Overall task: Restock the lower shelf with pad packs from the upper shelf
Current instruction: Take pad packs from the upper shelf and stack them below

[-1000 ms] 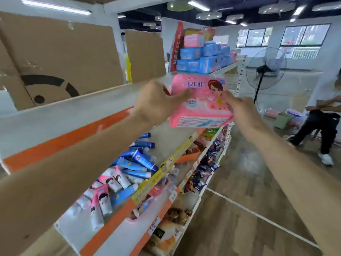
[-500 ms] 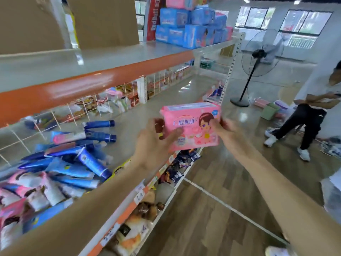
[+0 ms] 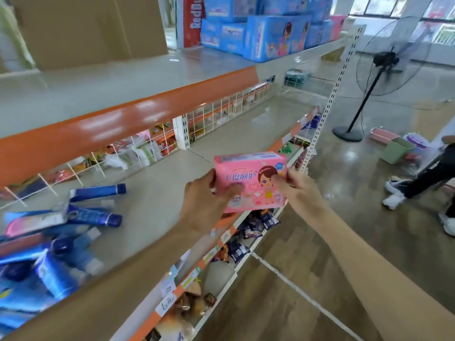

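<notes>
A pink pad pack point(image 3: 248, 178) with a cartoon girl on its front is held upright between both hands, just above the front edge of the lower shelf point(image 3: 160, 190). My left hand point(image 3: 204, 207) grips its left side, thumb on the front. On the other side my right hand point(image 3: 299, 190) pinches its right end, thumb across the front. The upper shelf point(image 3: 103, 94) carries a stack of blue pad packs point(image 3: 268, 33) and a pink one point(image 3: 337, 27) at its far end.
Blue and pink tubes point(image 3: 73, 217) lie heaped on the lower shelf's left part. A wire grid point(image 3: 221, 112) backs that shelf. Cardboard boxes point(image 3: 93, 28) stand on the upper shelf. Snack bags point(image 3: 253, 227) fill the shelves below. A standing fan point(image 3: 384, 65) and a person's legs point(image 3: 423, 178) are at right.
Both hands have lowered the pink pack from the upper shelf's level down to the lower shelf's front edge. The view has tilted down with it.
</notes>
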